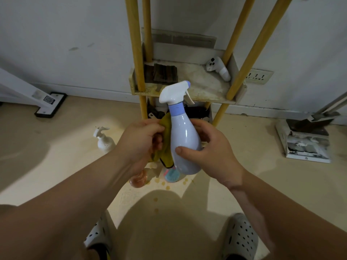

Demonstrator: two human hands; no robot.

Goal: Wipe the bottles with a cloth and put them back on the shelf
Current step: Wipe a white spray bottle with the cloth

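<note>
A pale lilac spray bottle [185,139] with a white trigger head stands upright in the air in front of the shelf. My right hand [210,149] grips its lower body, thumb across the front. My left hand [142,141] holds a yellow cloth [166,145] against the bottle's left side. Behind them rises the shelf [202,83] with yellow posts; its middle tier carries a dark folded item and a white controller [218,69]. A white pump bottle [104,140] stands on the floor to the left. An orange bottle [139,180] and a teal object [171,175] lie on the floor under my hands.
Small yellowish drops spot the floor [163,186] near my feet. A flat mop head [50,105] lies at the left wall. At the right, a dustpan sits on papers [306,139]. A wall socket [260,76] is right of the shelf. The bottom tier holds dark clutter.
</note>
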